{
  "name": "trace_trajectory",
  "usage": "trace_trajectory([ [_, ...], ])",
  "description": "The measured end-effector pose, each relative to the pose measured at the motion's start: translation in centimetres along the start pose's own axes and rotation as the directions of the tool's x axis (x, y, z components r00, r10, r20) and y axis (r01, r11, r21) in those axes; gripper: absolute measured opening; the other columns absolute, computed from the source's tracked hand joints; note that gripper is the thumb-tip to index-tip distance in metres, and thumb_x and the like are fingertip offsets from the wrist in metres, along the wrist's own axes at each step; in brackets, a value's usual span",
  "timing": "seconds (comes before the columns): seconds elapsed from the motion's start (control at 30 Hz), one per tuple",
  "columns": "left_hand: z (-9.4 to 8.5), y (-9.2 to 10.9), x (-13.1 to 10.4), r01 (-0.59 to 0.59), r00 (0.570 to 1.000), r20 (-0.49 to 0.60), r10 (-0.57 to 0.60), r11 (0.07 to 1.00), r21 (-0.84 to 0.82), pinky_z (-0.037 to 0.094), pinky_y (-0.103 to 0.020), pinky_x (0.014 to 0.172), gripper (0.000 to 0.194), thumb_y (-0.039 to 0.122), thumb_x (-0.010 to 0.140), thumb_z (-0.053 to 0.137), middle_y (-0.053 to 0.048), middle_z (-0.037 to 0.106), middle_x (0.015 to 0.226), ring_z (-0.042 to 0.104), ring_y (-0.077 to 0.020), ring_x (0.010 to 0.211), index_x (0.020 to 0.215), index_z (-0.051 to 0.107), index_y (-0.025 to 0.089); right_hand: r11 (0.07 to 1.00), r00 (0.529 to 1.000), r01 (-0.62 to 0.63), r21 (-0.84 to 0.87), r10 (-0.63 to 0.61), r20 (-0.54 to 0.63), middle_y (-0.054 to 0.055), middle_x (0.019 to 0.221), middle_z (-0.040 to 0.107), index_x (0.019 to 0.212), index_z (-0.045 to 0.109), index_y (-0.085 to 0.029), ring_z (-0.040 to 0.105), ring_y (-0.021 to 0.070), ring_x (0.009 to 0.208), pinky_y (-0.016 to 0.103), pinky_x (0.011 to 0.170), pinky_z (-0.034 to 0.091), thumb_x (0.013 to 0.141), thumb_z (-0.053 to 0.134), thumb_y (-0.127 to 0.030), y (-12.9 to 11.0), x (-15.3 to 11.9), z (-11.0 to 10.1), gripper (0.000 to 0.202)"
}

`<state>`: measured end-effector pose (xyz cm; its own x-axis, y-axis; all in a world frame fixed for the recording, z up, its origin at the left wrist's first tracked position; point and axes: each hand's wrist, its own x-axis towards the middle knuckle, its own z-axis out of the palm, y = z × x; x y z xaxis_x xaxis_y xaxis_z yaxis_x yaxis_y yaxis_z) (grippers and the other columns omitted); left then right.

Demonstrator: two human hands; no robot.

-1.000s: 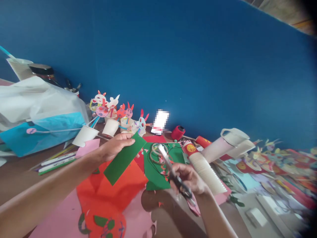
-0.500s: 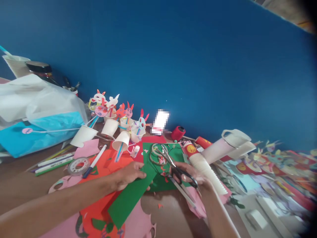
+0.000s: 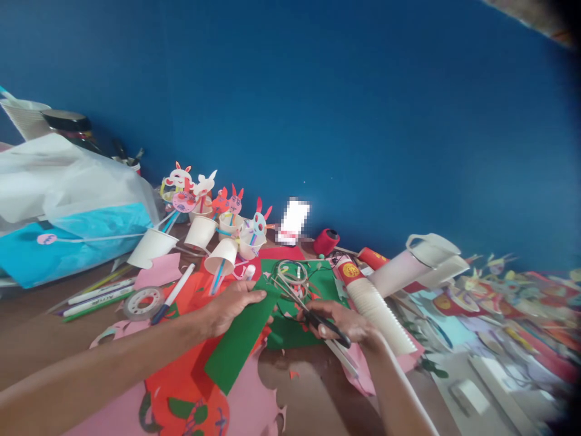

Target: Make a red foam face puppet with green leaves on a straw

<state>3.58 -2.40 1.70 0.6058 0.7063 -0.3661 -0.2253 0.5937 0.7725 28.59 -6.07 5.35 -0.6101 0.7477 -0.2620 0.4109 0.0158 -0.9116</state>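
Note:
Between thumb and fingers, my left hand (image 3: 236, 306) grips a strip of green paper (image 3: 242, 345) that slants down toward the front of the table. My right hand (image 3: 338, 321) is closed around the black handles of a pair of scissors (image 3: 297, 297), whose blades point up and left near the strip's upper end. Whether the blades touch the paper I cannot tell. Beneath them lies a larger green sheet (image 3: 323, 277) with a coil of cable (image 3: 295, 274) and small red scraps on it. Orange paper (image 3: 177, 363) and cut pink paper (image 3: 254, 406) lie under my left forearm.
Paper cups (image 3: 200, 232) holding animal cut-outs on straws stand at the back left. A tape roll (image 3: 144, 303) and markers (image 3: 97, 303) lie left. A stack of cups (image 3: 381, 315), a pale jug (image 3: 408, 263) and a red spool (image 3: 325, 242) are right of centre. A blue wall (image 3: 363, 121) rises behind.
The green strip and my left hand have risen slightly. The scissors have moved left toward the strip, and their handles have come closer together.

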Motion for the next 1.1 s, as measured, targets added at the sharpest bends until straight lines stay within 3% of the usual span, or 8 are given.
trace_trajectory([
  [0.33, 0.0, 0.1, -0.1, -0.015, 0.999, 0.033, 0.015, 1.000, -0.002, 0.050, -0.030, 0.062, 0.022, 0.027, 0.071, 0.063, -0.010, 0.069, 0.076, 0.066, -0.0187, 0.062, 0.088, 0.062, 0.012, 0.999, 0.999, -0.034, -0.012, 0.034, 0.007, 0.004, 0.083, 0.057, 0.103, 0.058, -0.018, 0.052, 0.0164, 0.071, 0.027, 0.062, 0.042, 0.065, 0.057, -0.058, -0.2, 0.4, 0.4, 0.056],
  [0.63, 0.1, 0.0, -0.2, -0.001, 0.998, 0.066, -0.001, 1.000, 0.022, 0.048, -0.027, 0.058, 0.020, 0.028, 0.073, 0.060, -0.009, 0.069, 0.074, 0.064, -0.0164, 0.058, 0.085, 0.063, 0.011, 1.000, 0.999, 0.010, -0.019, -0.009, 0.041, -0.002, 0.067, 0.047, 0.103, 0.056, -0.018, 0.035, 0.0095, 0.055, 0.021, 0.051, 0.029, 0.071, 0.055, -0.054, 0.6, 0.9, 0.8, 0.049],
  [0.8, 0.2, -0.1, -0.5, -0.029, 0.996, 0.080, 0.027, 0.999, 0.028, 0.046, -0.024, 0.056, 0.020, 0.028, 0.075, 0.058, -0.008, 0.069, 0.074, 0.062, -0.0152, 0.058, 0.085, 0.063, 0.011, 1.000, 0.999, 0.014, -0.019, -0.013, 0.031, -0.002, 0.069, 0.046, 0.102, 0.056, -0.017, 0.036, 0.0101, 0.058, 0.021, 0.052, 0.029, 0.071, 0.054, -0.056, 0.4, 1.0, 0.9, 0.050],
  [1.1, 0.1, 0.0, -0.2, 0.041, 0.997, 0.058, -0.045, 0.997, 0.060, 0.048, -0.026, 0.055, 0.029, 0.033, 0.068, 0.064, -0.008, 0.068, 0.073, 0.064, -0.0174, 0.058, 0.085, 0.060, 0.009, 1.000, 0.999, -0.004, 0.003, 0.004, 0.051, -0.001, 0.072, 0.047, 0.101, 0.056, -0.015, 0.036, 0.0098, 0.059, 0.021, 0.053, 0.029, 0.066, 0.057, -0.060, 0.5, 1.2, 0.9, 0.057],
])
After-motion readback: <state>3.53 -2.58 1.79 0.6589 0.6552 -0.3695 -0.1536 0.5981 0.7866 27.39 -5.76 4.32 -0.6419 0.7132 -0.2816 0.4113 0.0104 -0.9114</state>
